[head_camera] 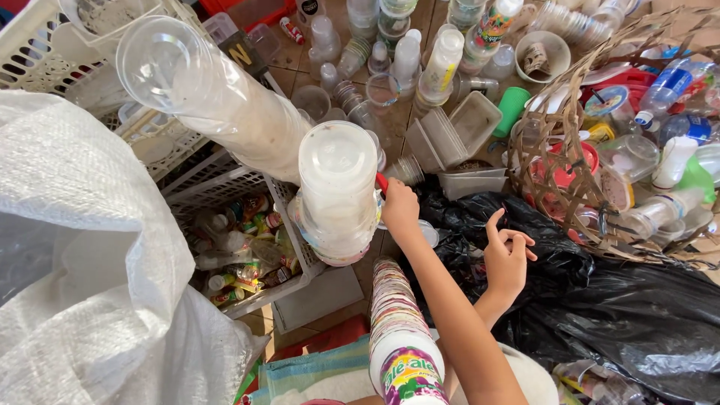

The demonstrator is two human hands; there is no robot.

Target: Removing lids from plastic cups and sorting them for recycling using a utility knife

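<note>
On a cluttered tiled floor (296,71), left hand (400,208) grips clear stacked cups (337,191); right hand (506,259) half-open, empty.

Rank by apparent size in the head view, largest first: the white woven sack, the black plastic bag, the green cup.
1. white woven sack, though nearness to the camera enlarges it
2. black plastic bag
3. green cup

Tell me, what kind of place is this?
Probably a spot for sorting plastic waste: nested stacks of clear cups, loose bottles on the tiled floor, a woven basket of containers, and a black bag.
</note>
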